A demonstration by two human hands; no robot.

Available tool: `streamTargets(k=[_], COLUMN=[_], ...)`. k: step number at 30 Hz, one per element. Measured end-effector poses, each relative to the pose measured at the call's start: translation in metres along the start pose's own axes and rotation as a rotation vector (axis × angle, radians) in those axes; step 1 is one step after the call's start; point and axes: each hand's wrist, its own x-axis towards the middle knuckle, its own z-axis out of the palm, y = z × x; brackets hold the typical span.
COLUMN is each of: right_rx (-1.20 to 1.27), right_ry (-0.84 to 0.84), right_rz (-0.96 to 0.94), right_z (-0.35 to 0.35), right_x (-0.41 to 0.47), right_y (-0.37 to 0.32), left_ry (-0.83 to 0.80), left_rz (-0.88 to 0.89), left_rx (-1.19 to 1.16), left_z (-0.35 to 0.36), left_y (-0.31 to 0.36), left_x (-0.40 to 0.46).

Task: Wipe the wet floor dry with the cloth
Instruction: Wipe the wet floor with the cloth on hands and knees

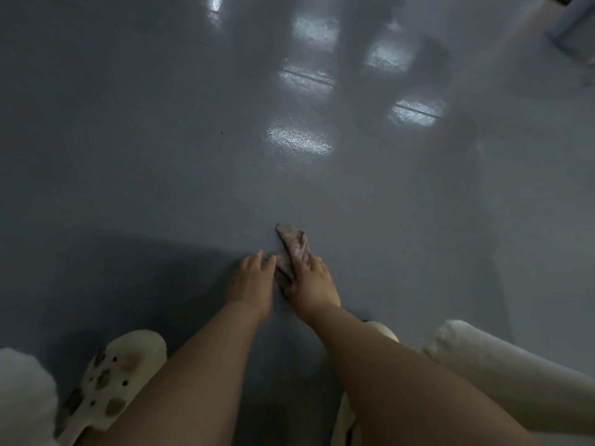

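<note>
Just hands [280, 284] on cloth [294, 249]

A cream slipper [109, 381] with brown spots sits at lower left. White fluffy fabric [502, 375] lies at lower right. More white fluff [22, 397] fills the bottom-left corner.

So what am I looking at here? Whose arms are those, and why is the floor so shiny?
There is no machine here, just a person. The camera sits on their head and looks down, so you see their own arms. The left hand and the right hand both press flat on a crumpled cloth lying on the grey floor. The bright patches are light bouncing off the floor, probably because it is wet. At the bottom left you can see a cream slipper with brown spots.
</note>
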Motion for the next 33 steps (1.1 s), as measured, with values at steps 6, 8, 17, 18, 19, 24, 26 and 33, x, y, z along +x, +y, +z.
streamTargets(k=[6, 8, 17, 18, 19, 24, 26, 33], right_rx=[-0.068, -0.179, -0.387, -0.347, -0.336, -0.072, 0.037, -0.102], right_ry=[0.013, -0.011, -0.06, -0.032, 0.029, 0.161, 0.148, 0.129], right_rz=[-0.11, -0.166, -0.231, -0.208, -0.186, 0.327, 0.466, -0.025], right_z=[0.013, 0.016, 0.038, 0.035, 0.033, 0.002, -0.001, 0.062], right_x=[0.038, 0.048, 0.07, 0.075, 0.083, 0.124, 0.134, 0.109], right_y=[0.015, 0.018, 0.032, 0.035, 0.042, 0.05, 0.04, -0.032], left_ry=[-0.038, -0.04, -0.06, -0.07, -0.08, -0.098, -0.108, -0.074], left_rz=[-0.067, -0.09, -0.236, -0.252, -0.272, -0.346, -0.354, -0.298], left_rx=[0.041, 0.065, 0.179, 0.183, 0.186, 0.172, 0.139, 0.087], left_z=[0.007, 0.006, -0.011, -0.014, -0.017, -0.018, -0.016, -0.014], left_y=[-0.005, -0.012, -0.064, -0.069, -0.072, -0.077, -0.08, -0.095], left_x=[0.027, 0.038, 0.072, 0.074, 0.077, 0.088, 0.089, 0.089])
